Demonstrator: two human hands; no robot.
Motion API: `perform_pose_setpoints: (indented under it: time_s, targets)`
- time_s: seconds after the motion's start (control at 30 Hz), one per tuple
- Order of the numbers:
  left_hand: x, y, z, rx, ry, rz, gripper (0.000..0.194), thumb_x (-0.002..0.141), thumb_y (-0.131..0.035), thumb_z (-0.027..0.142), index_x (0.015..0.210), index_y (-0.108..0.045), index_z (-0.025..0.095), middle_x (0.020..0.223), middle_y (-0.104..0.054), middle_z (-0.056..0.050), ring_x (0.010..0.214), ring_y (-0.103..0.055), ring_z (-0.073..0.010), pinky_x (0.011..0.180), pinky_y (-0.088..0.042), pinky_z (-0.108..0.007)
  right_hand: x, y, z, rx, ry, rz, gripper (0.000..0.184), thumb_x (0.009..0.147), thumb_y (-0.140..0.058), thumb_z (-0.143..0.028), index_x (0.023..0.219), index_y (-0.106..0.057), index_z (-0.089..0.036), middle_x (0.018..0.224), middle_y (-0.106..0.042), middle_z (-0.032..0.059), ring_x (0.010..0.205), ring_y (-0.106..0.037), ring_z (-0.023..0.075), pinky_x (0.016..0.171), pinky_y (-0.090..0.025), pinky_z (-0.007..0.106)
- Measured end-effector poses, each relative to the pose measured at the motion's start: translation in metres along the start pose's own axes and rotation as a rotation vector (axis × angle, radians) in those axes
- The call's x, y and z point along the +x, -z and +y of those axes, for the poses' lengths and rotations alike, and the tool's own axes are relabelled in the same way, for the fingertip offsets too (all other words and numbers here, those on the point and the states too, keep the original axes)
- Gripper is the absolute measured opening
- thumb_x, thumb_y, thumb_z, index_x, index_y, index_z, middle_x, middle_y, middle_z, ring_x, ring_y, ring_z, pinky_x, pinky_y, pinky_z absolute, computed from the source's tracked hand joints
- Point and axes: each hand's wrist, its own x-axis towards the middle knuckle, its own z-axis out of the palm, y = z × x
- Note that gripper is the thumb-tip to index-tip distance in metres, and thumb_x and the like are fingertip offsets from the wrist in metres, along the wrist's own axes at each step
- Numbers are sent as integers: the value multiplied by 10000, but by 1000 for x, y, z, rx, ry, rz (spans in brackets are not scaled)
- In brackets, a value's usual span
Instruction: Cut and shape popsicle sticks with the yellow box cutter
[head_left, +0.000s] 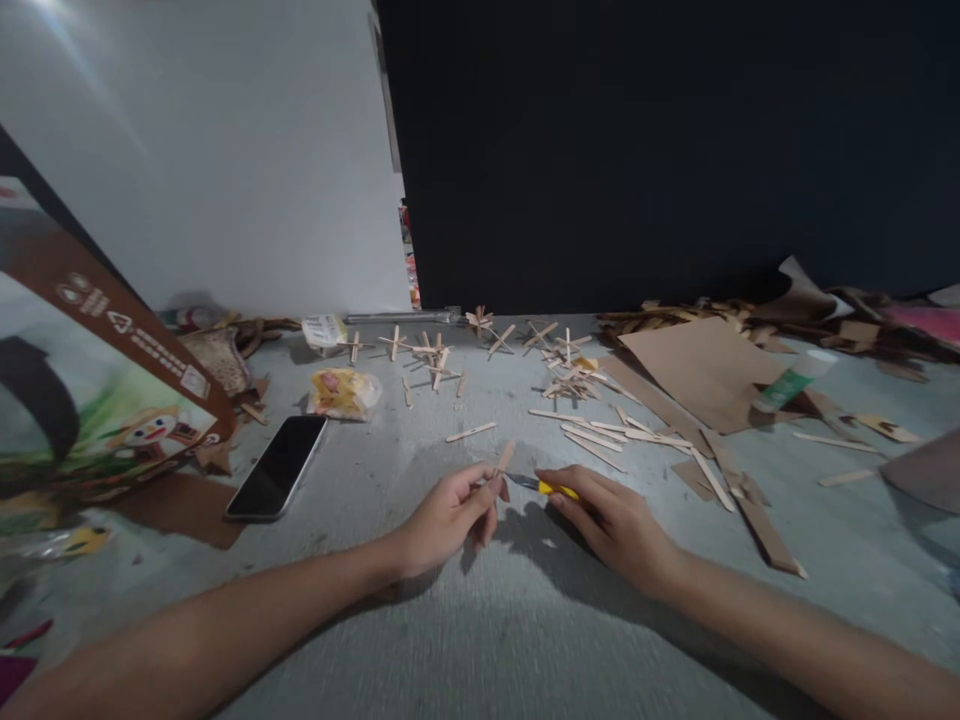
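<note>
My left hand (pixel 457 510) pinches a short wooden craft stick (pixel 506 457) between thumb and fingers, its free end pointing up and away. In my right hand (pixel 611 520) is a yellow-handled utility knife (pixel 556 490). The grey blade reaches left to the stick beside my left fingertips; whether it is cutting in cannot be made out. Just beyond my hands one loose craft stick (pixel 471 432) lies flat. Several more sticks (pixel 592 440) are scattered to the right, and crossed sticks (pixel 436 360) stand or lie farther back.
A dark phone (pixel 277 468) and a yellow packet (pixel 343 393) lie on the left, near a large printed bag (pixel 105 370). Brown cardboard (pixel 697 370), a green-and-white glue tube (pixel 795 382) and cardboard strips (pixel 757 510) are on the right. A black panel (pixel 660 150) rises behind the table.
</note>
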Motion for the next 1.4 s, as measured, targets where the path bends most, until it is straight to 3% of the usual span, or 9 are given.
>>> perform_pose_setpoints:
  time_s: [0.53,0.8,1.4]
  targets:
    - [-3,1,-1,81,51,-52,510,975,-585,719,895,-574,216,564,-558,58,481,-461,-114,510,-348,-246,-1,0,-1,27,48,-13,269,1126,-498,-283,1246,-728,-212,977,-793,105,854,-786,213,755,-649,287]
    - [-2,3,3,22,5,-62,530,985,-588,723,893,-604,201,552,-550,55,486,-456,-114,553,-343,-257,0,0,-1,10,29,-2,264,1131,-492,-288,1255,-710,-203,1005,-800,110,883,-787,212,786,-650,293]
    - [-3,1,10,8,-25,0,589,949,-600,779,877,-631,195,552,-569,37,490,-488,-125,551,-386,-258,-3,-1,0,-20,-3,17,275,1123,-482,-276,1252,-720,-227,1045,-811,119,927,-802,226,793,-664,312]
